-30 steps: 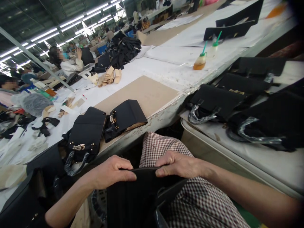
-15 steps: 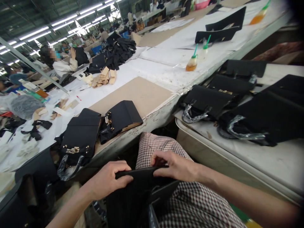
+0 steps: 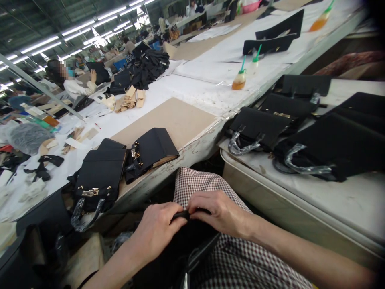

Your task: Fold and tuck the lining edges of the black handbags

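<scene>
The left hand (image 3: 164, 224) and the right hand (image 3: 212, 210) are side by side, thumbs and fingers pinched close together on the top edge of a black bag (image 3: 168, 257). The bag is dark and plain, with a thin rim and a bit of shiny wrap low down, and it sits in the person's lap on a checked cloth (image 3: 201, 184), just off the counter's (image 3: 198, 140) near edge. Along that edge lie two more black bags (image 3: 100, 170) with gold clasps.
</scene>
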The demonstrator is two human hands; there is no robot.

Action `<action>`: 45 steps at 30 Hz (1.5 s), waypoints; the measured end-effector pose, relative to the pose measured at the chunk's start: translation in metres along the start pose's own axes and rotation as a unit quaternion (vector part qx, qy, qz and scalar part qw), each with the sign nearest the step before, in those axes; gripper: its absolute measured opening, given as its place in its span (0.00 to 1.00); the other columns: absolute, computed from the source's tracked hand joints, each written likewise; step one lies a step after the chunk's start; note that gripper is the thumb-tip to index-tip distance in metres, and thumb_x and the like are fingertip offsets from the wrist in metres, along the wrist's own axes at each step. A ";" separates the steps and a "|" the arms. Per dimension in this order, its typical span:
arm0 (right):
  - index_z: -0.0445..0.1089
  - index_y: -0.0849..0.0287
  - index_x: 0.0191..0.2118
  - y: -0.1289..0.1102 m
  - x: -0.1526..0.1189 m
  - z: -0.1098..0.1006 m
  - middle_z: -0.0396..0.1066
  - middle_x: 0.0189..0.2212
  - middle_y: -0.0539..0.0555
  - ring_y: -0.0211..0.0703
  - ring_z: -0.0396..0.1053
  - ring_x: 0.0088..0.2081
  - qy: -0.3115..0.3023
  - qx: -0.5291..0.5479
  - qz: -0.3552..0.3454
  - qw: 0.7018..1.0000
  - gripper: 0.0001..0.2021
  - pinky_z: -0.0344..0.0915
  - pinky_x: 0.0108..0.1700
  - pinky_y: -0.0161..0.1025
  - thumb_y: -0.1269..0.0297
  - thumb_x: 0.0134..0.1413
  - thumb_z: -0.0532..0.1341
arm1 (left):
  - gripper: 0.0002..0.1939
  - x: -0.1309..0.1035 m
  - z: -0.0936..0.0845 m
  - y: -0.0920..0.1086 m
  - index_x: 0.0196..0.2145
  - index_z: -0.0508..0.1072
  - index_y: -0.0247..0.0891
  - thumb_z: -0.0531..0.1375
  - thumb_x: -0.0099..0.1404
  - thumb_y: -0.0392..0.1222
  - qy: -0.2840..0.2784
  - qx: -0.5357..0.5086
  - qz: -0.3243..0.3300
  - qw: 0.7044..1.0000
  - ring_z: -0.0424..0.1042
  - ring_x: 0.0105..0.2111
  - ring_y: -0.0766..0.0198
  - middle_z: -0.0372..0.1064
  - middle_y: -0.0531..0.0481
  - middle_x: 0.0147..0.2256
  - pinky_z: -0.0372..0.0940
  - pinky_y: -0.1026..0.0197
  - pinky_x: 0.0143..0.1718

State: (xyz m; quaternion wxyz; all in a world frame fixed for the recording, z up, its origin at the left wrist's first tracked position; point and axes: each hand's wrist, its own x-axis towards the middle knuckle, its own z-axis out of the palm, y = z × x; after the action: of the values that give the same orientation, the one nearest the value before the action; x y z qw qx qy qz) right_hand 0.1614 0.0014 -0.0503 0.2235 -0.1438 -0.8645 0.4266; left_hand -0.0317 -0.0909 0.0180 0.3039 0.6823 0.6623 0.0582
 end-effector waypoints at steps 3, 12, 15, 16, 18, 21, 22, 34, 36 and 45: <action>0.71 0.59 0.39 -0.003 0.001 0.001 0.72 0.37 0.51 0.42 0.70 0.37 0.001 -0.030 -0.008 1.000 0.02 0.65 0.39 0.36 0.73 0.63 0.63 | 0.01 -0.002 0.000 0.003 0.37 0.75 0.41 0.63 0.67 0.39 0.007 -0.021 -0.035 0.999 0.74 0.37 0.61 0.76 0.55 0.36 0.61 0.63 0.38; 0.69 0.61 0.38 -0.009 0.005 0.006 0.71 0.36 0.53 0.41 0.69 0.35 -0.023 -0.088 -0.042 0.995 0.03 0.62 0.35 0.36 0.74 0.63 0.59 | 0.05 -0.005 0.006 0.006 0.36 0.71 0.39 0.64 0.65 0.38 0.027 -0.042 -0.070 0.996 0.73 0.32 0.62 0.75 0.56 0.32 0.58 0.64 0.33; 0.68 0.62 0.37 -0.007 0.002 0.009 0.71 0.34 0.52 0.41 0.69 0.33 -0.020 -0.093 -0.036 0.995 0.03 0.61 0.33 0.36 0.73 0.63 0.59 | 0.05 -0.004 0.006 0.006 0.36 0.71 0.39 0.64 0.64 0.39 0.029 -0.033 -0.073 0.996 0.73 0.32 0.62 0.75 0.55 0.32 0.58 0.63 0.32; 0.68 0.62 0.37 -0.007 0.002 0.009 0.71 0.34 0.52 0.40 0.69 0.33 -0.019 -0.095 -0.034 0.995 0.03 0.60 0.32 0.36 0.73 0.62 0.59 | 0.05 -0.004 0.006 0.006 0.35 0.71 0.39 0.64 0.64 0.39 0.029 -0.031 -0.073 0.996 0.72 0.32 0.61 0.75 0.55 0.32 0.58 0.63 0.32; 0.68 0.62 0.36 -0.006 0.002 0.009 0.71 0.33 0.52 0.40 0.68 0.31 -0.016 -0.095 -0.034 0.995 0.03 0.58 0.30 0.36 0.75 0.60 0.59 | 0.05 -0.003 0.006 0.007 0.35 0.71 0.39 0.64 0.64 0.39 0.027 -0.032 -0.071 0.997 0.72 0.32 0.62 0.75 0.55 0.32 0.58 0.64 0.32; 0.68 0.62 0.34 -0.006 0.003 0.008 0.70 0.30 0.51 0.39 0.66 0.29 -0.016 -0.068 -0.043 0.997 0.05 0.57 0.29 0.35 0.77 0.52 0.60 | 0.04 -0.001 0.007 0.009 0.35 0.71 0.40 0.64 0.63 0.37 0.021 -0.046 -0.063 0.997 0.73 0.31 0.63 0.75 0.56 0.31 0.58 0.64 0.32; 0.68 0.62 0.34 -0.006 0.003 0.008 0.69 0.29 0.50 0.39 0.66 0.28 -0.013 -0.055 -0.049 0.997 0.06 0.56 0.28 0.35 0.78 0.49 0.60 | 0.04 -0.001 0.007 0.009 0.35 0.70 0.40 0.64 0.63 0.36 0.018 -0.051 -0.061 0.997 0.73 0.31 0.63 0.75 0.57 0.31 0.58 0.64 0.32; 0.69 0.61 0.32 -0.004 -0.004 0.015 0.70 0.28 0.50 0.38 0.66 0.28 0.057 0.020 0.011 0.998 0.06 0.59 0.30 0.34 0.77 0.48 0.59 | 0.02 0.000 0.007 0.011 0.37 0.77 0.42 0.63 0.65 0.40 0.005 -0.051 -0.055 0.997 0.75 0.38 0.60 0.77 0.55 0.37 0.61 0.63 0.39; 0.69 0.61 0.31 -0.007 -0.003 0.015 0.70 0.27 0.49 0.38 0.66 0.28 0.064 0.037 0.044 0.996 0.06 0.58 0.30 0.34 0.77 0.47 0.61 | 0.02 0.000 0.007 0.012 0.36 0.77 0.42 0.63 0.65 0.39 0.016 -0.059 -0.050 0.997 0.74 0.37 0.61 0.77 0.56 0.36 0.61 0.63 0.39; 0.65 0.57 0.46 -0.009 -0.006 0.005 0.73 0.30 0.45 0.38 0.69 0.30 -0.029 0.222 0.175 0.959 0.13 0.63 0.34 0.34 0.70 0.56 0.63 | 0.08 -0.001 0.007 -0.007 0.29 0.75 0.37 0.63 0.64 0.42 -0.043 -0.205 -0.073 0.975 0.57 0.24 0.69 0.61 0.59 0.23 0.51 0.65 0.27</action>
State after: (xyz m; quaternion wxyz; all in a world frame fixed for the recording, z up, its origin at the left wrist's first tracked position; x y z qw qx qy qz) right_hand 0.1633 -0.0106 -0.0472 0.1462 -0.2272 -0.7151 0.6447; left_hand -0.0342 -0.0944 0.0095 0.4693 0.5567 0.6708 0.1410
